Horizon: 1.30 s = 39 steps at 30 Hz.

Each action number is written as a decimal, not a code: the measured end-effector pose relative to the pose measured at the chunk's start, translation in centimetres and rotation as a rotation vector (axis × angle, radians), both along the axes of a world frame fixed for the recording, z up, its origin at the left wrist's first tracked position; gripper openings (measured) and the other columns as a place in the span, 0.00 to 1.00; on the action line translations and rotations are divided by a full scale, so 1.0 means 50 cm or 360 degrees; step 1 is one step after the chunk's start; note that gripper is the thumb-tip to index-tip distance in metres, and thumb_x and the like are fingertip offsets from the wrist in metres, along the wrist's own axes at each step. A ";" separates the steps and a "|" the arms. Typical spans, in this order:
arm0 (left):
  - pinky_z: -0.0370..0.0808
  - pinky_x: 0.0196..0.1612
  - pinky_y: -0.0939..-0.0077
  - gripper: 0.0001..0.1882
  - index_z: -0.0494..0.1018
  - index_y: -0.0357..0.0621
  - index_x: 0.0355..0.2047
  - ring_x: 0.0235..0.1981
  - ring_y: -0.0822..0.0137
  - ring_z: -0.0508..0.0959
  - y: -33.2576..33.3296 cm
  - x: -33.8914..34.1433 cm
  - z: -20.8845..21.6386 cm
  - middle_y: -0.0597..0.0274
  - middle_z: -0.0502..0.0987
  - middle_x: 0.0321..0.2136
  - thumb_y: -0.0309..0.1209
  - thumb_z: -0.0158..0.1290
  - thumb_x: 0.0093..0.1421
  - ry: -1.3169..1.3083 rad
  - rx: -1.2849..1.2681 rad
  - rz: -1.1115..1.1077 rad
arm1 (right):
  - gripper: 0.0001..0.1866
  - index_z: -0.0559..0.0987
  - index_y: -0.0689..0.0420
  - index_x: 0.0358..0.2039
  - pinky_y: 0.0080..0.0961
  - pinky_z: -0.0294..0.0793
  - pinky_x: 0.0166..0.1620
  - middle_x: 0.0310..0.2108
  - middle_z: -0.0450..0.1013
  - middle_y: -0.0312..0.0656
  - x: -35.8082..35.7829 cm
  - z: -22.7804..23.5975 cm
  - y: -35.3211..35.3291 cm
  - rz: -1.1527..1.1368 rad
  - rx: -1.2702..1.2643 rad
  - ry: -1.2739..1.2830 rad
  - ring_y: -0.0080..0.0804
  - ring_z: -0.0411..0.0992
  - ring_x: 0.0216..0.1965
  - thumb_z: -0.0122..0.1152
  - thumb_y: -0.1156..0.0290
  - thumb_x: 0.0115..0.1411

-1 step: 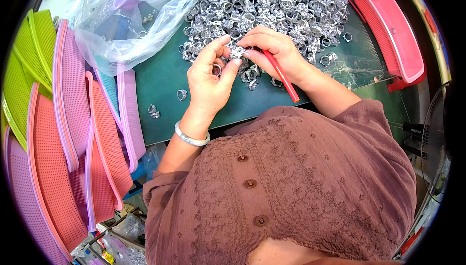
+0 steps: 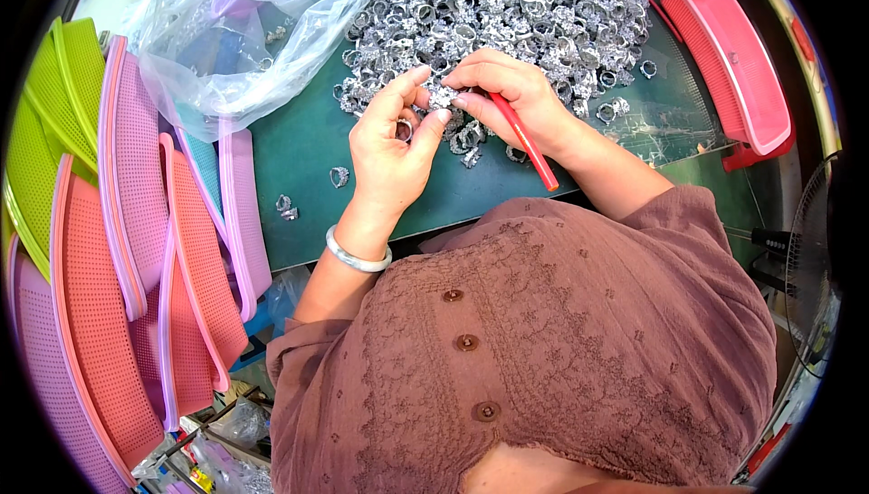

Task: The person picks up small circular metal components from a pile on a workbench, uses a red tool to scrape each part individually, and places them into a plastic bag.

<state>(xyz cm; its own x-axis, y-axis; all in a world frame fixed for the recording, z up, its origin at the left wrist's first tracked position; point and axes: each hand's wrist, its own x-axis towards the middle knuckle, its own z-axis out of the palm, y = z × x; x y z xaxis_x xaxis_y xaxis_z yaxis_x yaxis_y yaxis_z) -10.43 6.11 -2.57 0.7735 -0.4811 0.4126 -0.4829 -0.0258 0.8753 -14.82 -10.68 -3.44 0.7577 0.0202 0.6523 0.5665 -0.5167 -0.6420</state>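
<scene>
A large heap of silver-coloured rings [image 2: 507,14] lies on the green table in front of me. My left hand [image 2: 394,150] pinches a silver ring with a studded head [image 2: 442,97] between thumb and fingertips at the heap's near edge. A second ring [image 2: 404,129] shows within the curl of the same hand's fingers. My right hand [image 2: 507,95] is closed around a red pencil [image 2: 529,150], whose flat end points back toward me. Its fingertips meet the studded ring from the right; the pencil's other end is hidden by the fingers. A pale bangle [image 2: 356,254] circles my left wrist.
Loose rings [image 2: 286,208] lie left of the heap. A clear plastic bag [image 2: 244,41] sits at the far left. Stacked purple, coral and green perforated baskets [image 2: 109,313] crowd the left side. A pink basket [image 2: 729,59] stands at the right, with a fan [image 2: 810,249] nearer me.
</scene>
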 end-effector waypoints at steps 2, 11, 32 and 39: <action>0.63 0.23 0.91 0.20 0.71 0.40 0.43 0.21 0.84 0.63 0.002 0.004 -0.005 0.68 0.71 0.29 0.18 0.55 0.48 -0.0007 0.0026 -0.0014 | 0.09 0.76 0.60 0.31 0.25 0.70 0.30 0.27 0.70 0.42 0.000 0.000 0.000 0.0005 0.0017 0.0000 0.36 0.70 0.28 0.60 0.77 0.46; 0.63 0.22 0.87 0.11 0.70 0.37 0.40 0.21 0.77 0.67 0.021 0.030 0.002 0.60 0.73 0.28 0.27 0.47 0.59 0.1829 -0.0856 -0.0475 | 0.06 0.76 0.60 0.30 0.23 0.69 0.29 0.25 0.70 0.41 0.000 0.004 0.001 -0.0024 0.0050 0.0008 0.33 0.70 0.26 0.59 0.76 0.50; 0.75 0.32 0.77 0.09 0.68 0.33 0.36 0.31 0.63 0.74 0.058 0.119 0.037 0.48 0.71 0.33 0.27 0.45 0.58 0.1949 -0.1202 -0.0494 | 0.08 0.76 0.61 0.33 0.22 0.69 0.34 0.31 0.71 0.42 -0.003 0.007 -0.008 0.0011 0.0017 0.0077 0.31 0.70 0.31 0.58 0.79 0.51; 0.70 0.41 0.71 0.11 0.71 0.36 0.36 0.38 0.61 0.72 0.103 0.314 0.122 0.50 0.69 0.40 0.26 0.51 0.52 -0.0224 -0.0048 0.0887 | 0.07 0.76 0.61 0.33 0.22 0.69 0.34 0.31 0.71 0.42 -0.004 0.012 -0.009 0.0019 0.0033 0.0069 0.31 0.70 0.31 0.57 0.78 0.51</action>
